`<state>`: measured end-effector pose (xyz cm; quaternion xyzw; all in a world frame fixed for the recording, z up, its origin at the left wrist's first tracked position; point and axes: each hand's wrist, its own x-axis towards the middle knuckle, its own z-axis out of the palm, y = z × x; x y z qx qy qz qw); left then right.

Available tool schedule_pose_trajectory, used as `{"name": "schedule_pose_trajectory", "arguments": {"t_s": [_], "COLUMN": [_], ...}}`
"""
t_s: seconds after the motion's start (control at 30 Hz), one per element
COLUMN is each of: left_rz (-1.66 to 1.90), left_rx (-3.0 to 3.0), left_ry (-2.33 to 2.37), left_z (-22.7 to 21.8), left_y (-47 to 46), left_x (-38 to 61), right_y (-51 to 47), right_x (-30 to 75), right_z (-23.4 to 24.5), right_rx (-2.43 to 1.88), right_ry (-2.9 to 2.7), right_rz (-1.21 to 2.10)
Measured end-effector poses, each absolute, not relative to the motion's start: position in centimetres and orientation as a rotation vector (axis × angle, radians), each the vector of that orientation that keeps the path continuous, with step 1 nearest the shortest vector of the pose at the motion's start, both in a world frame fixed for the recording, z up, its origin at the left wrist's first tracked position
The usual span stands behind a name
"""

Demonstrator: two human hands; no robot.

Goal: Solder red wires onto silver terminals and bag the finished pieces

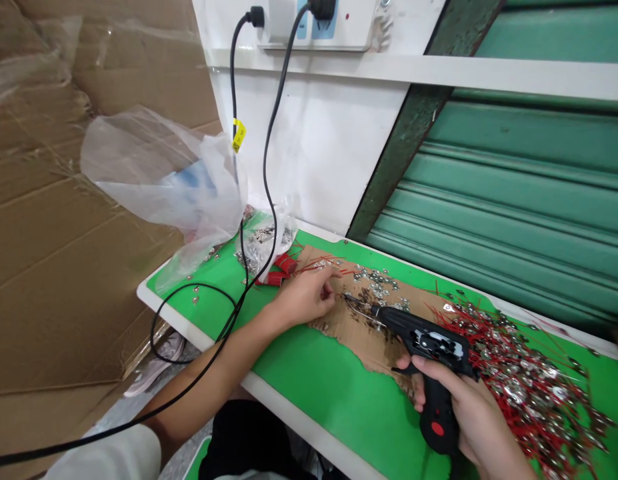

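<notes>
My right hand (463, 393) is wrapped round the grip of a black soldering gun (423, 333), with fingers at its trigger. The gun's thin metal tip points left over a scorched cardboard sheet (333, 337). Just left of that tip, my left hand (311, 293) is closed in a pinch above the cardboard. What its fingertips hold is too small to make out. Small silver metal discs (379, 283) lie loose on the cardboard behind the tip. To the right is a large heap of red wires with silver discs (523, 380).
Red wire bundles (283, 267) and a clear bag of metal parts (266, 240) lie behind my left hand on the green table (333, 393). Black cables (265, 153) hang from a power strip and cross my left forearm. A large cardboard box (79, 267) stands at left.
</notes>
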<state>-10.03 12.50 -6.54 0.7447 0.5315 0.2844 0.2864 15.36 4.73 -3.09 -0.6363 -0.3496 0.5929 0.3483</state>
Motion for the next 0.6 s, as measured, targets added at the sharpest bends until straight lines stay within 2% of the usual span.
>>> {"name": "schedule_pose_trajectory", "arguments": {"t_s": [0.6], "left_rz": [0.731], "left_rx": [1.989], "left_ry": [1.406], "left_z": [-6.41], "left_y": [12.59], "left_x": [-10.03], "right_y": [4.59], "right_x": [15.28], "right_z": [-2.82], "right_rx": [-1.670], "right_ry": [-1.006], "right_rz": [1.501]}}
